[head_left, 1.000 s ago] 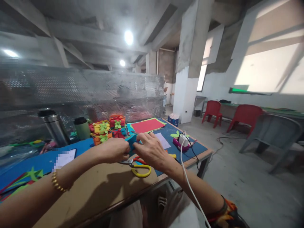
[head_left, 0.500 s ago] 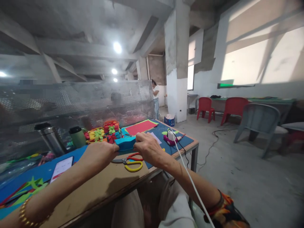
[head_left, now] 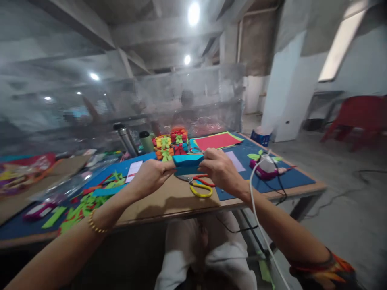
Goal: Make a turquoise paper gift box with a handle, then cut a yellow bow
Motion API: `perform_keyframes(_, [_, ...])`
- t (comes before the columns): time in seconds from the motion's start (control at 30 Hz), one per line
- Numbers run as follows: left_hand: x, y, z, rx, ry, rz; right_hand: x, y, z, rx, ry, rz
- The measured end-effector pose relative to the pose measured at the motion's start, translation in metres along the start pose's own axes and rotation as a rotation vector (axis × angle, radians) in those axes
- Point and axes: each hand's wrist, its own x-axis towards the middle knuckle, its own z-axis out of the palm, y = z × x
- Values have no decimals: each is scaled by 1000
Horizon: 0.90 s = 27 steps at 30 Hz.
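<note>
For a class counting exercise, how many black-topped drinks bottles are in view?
2: a silver flask beyond the phone, and a green bottle just right of the flask, left of the colourful bundles. Others may be hidden behind them.

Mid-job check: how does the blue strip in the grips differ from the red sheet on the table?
The blue strip is raised between the left grip and right grip, while the red sheet lies farther back on the table. The blue strip looks bent; the red sheet lies flat. The blue strip is narrow, the red sheet clearly broader. Both look thin and plain-coloured.
</note>
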Motion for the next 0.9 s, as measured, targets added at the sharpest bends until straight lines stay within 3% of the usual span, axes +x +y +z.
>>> perform_keyframes(0.13, [14,-5,11,-20,0,-95,4,24,19,103,-17,42])
perform_keyframes(0.27, [21,-11,17,-237,-35,-223,7,40,35,275,-52,106])
perform_keyframes(0.4, [21,-18,24,-457,8,-303,6,45,45,412,-46,127])
perform_keyframes(0.53, [18,-20,29,-490,67,-287,3,46,54,495,-53,126])
perform_keyframes(0.67, [13,-20,31,-477,53,-304,1,46,56,533,-60,155])
perform_keyframes(0.83, [10,-26,34,-451,15,-326,-2,57,48,536,30,346])
perform_keyframes(0.9, [9,-29,37,-469,-8,-311,-2,62,49,601,-34,428])
